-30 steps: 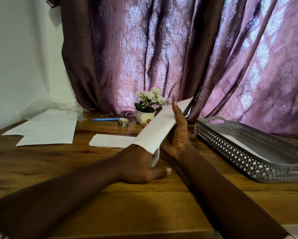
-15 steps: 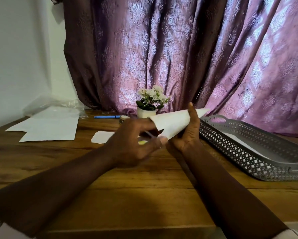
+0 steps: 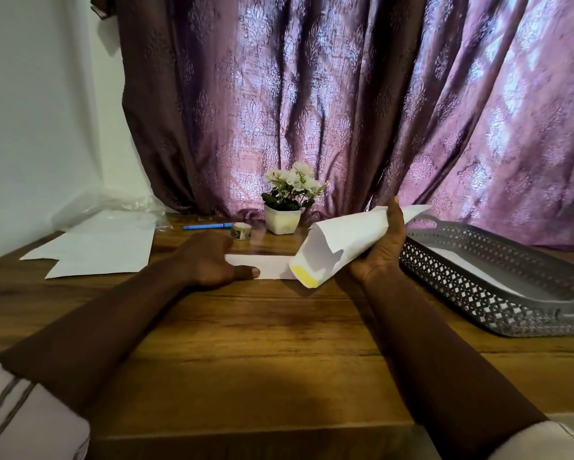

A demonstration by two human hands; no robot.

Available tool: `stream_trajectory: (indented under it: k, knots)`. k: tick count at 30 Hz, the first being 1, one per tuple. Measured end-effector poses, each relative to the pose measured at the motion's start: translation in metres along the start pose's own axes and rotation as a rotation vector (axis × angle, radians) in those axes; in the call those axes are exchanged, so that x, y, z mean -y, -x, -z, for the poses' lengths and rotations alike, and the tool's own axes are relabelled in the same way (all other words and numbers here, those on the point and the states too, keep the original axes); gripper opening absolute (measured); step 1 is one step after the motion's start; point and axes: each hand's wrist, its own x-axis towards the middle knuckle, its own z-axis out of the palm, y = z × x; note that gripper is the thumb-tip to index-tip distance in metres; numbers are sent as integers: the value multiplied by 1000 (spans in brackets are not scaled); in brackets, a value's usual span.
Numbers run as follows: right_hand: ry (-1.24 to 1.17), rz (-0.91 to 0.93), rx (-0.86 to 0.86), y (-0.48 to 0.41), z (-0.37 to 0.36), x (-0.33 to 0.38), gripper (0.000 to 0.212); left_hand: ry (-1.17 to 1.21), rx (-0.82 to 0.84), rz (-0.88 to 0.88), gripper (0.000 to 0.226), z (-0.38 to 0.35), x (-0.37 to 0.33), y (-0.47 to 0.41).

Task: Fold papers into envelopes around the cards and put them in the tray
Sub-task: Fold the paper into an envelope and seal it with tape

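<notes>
So the right hand point(image 3: 383, 247) was up off the tabletop point(image 3: 279, 333), its fingers wrapped around a loosely folded paper point(image 3: 348, 240) that sat tilted, the open end pointing down and left toward the middle of the tabletop, the far end poking up toward the curtain point(image 3: 345, 94). A bit of a yellow card point(image 3: 302, 273) was peeking out of the low open end. The left hand point(image 3: 209, 260) was down on the wood with fingers curled in pretty loosely and the thumb stretched out, its tip resting on the near left corner of a flat white sheet point(image 3: 262, 265) lying on the tabletop; it wasn't gripping anything as far as could be seen. The grey lattice tray point(image 3: 498, 293) sat on the right, just beside the right hand, with something white already lying inside it. Over on the far left there was a spread of loose white sheets point(image 3: 96, 254) with some crumpled clear plastic point(image 3: 106, 207) behind them. Along the back edge sat a blue pen point(image 3: 207, 226), a small roll of tape point(image 3: 241, 231) and a little white pot of flowers point(image 3: 284, 207), all near each other in front of the curtain. Pale sleeves point(image 3: 23, 423) showed at the bottom corners.
</notes>
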Motion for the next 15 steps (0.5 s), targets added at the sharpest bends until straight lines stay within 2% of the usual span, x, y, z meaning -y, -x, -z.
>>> stream_trajectory:
  k: [4,7,9,10,12,15]
  knots:
    - [4,6,-7,-4,5,-2,49,188,-30,-17,66,2,10,1]
    - [-2,-1,-7,-6,7,-3,54,314,-256,-18,36,-4,14,0]
    - [-25,-5,-15,-8,8,-2,59,600,-440,21,20,1,7,1]
    - [-40,6,-17,-9,9,-1,59,843,-455,24,19,5,2,2]
    - [-55,19,-6,-10,10,-1,60,1207,-289,36,25,15,-6,15]
    - [-65,38,12,-13,11,0,69,1227,91,-4,17,17,-14,36]
